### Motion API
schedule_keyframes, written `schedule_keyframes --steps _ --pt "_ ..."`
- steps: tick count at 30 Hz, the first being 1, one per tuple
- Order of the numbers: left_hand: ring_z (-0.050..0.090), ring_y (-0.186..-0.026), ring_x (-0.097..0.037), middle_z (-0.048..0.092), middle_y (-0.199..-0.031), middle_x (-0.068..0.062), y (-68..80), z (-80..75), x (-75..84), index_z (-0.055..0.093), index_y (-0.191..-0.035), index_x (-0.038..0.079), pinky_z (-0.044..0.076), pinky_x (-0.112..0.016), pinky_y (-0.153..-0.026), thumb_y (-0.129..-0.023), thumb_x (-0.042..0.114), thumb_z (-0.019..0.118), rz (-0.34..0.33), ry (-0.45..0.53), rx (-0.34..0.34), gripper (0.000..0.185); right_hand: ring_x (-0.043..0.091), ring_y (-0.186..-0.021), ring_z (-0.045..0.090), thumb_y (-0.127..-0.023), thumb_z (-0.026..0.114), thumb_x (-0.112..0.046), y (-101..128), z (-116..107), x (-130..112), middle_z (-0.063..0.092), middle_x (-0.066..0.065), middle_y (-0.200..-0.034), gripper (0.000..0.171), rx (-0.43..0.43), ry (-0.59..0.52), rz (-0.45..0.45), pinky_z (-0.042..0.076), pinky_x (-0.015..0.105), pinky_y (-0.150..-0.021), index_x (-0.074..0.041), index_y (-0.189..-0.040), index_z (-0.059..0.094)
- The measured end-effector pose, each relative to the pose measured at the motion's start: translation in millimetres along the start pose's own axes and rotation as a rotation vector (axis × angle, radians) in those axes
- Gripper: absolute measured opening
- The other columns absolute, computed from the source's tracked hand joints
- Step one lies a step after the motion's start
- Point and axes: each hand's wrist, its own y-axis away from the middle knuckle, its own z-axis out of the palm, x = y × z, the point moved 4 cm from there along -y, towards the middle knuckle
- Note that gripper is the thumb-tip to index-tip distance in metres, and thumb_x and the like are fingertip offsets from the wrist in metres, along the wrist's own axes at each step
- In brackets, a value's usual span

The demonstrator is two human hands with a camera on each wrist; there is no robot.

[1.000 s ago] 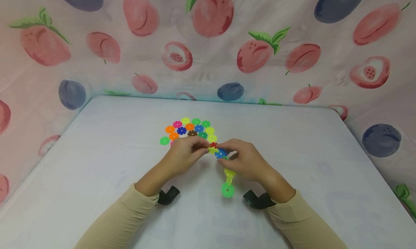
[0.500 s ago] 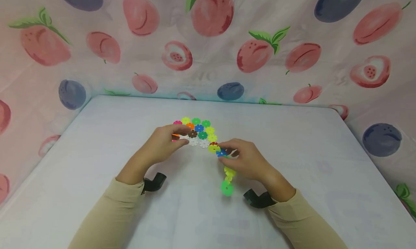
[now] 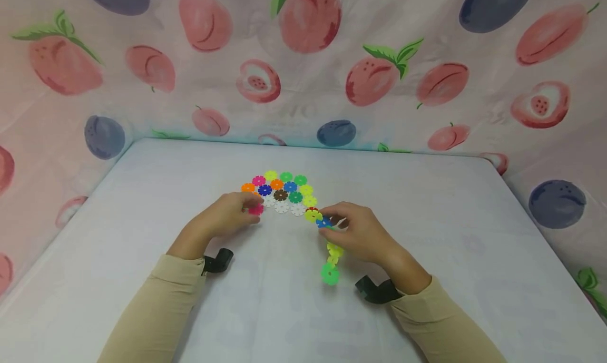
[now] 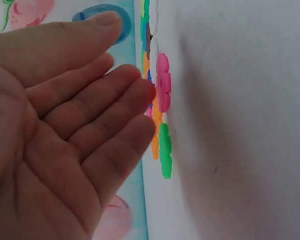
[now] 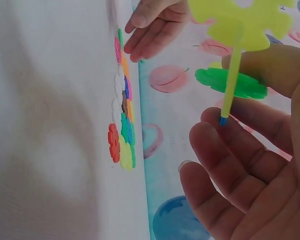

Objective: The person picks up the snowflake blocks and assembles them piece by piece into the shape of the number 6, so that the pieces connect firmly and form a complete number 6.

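Note:
My right hand pinches a linked chain of notched plastic snowflake discs above the table. The chain has a yellow disc at its upper left end, a blue disc at the fingertips, and a bright green disc hanging lowest. In the right wrist view, a green disc of the chain sits by the finger and thumb. My left hand hovers at the left of the loose discs, fingers relaxed and holding nothing. Beside its fingertips lie a pink disc and a green disc.
Several loose discs lie in a cluster on the white table, among them a brown disc and a white disc. A red disc lies at the cluster's right end. Fruit-print cloth rises behind the table.
My left hand has let go of the chain's yellow end and moved left to the cluster's near left side. The right hand stays almost in place with the chain.

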Motion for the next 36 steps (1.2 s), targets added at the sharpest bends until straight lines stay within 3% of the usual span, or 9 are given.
schedule_keyframes --steps 4,11,20,28,36 --pt "0.058 -0.119 -0.03 0.065 -0.126 -0.011 0.5 1.4 0.2 0.062 -0.133 0.002 0.047 -0.047 -0.101 -0.095 0.014 0.067 0.006 0.011 -0.027 0.04 0.019 -0.095 0.063 -0.089 0.075 -0.014 -0.2 0.5 -0.1 0.069 0.002 -0.11 0.033 -0.011 0.001 0.013 0.055 0.039 -0.083 -0.003 -0.12 0.07" --pt "0.057 -0.116 -0.03 0.065 -0.124 -0.011 -0.4 -0.7 -1.0 0.062 -0.132 0.003 0.048 -0.047 -0.1 -0.095 0.016 0.067 0.003 0.003 0.02 0.039 0.019 -0.095 0.063 -0.089 0.075 -0.015 -0.2 1.4 0.3 0.069 0.002 -0.111 0.034 -0.028 -0.011 0.026 0.055 0.038 -0.085 -0.003 -0.121 0.07" --pt "0.057 -0.118 -0.029 0.066 -0.124 -0.007 3.6 0.7 0.1 0.064 -0.13 0.006 0.046 -0.048 -0.101 -0.094 0.018 0.069 -0.007 0.031 -0.063 0.038 0.018 -0.094 0.063 -0.089 0.075 -0.014 0.0 2.0 1.3 0.069 0.002 -0.11 0.035 -0.028 -0.019 0.023 0.055 0.039 -0.085 -0.002 -0.121 0.07" --pt "0.055 -0.118 -0.033 0.064 -0.126 -0.013 0.8 -1.4 -3.2 0.063 -0.131 0.003 0.045 -0.05 -0.103 -0.095 0.015 0.067 -0.002 -0.014 0.006 0.038 0.018 -0.094 0.063 -0.089 0.075 -0.013 0.6 2.5 0.9 0.069 0.003 -0.11 0.034 -0.032 -0.034 0.028 0.055 0.041 -0.085 -0.002 -0.121 0.069" --pt "0.055 -0.117 -0.032 0.064 -0.124 -0.012 0.2 1.2 -3.3 0.065 -0.129 0.005 0.045 -0.049 -0.102 -0.093 0.014 0.069 -0.007 -0.018 -0.006 0.037 0.018 -0.094 0.063 -0.089 0.076 -0.013 0.2 2.5 1.2 0.069 0.003 -0.111 0.035 -0.037 -0.028 0.028 0.055 0.04 -0.085 -0.002 -0.121 0.069"
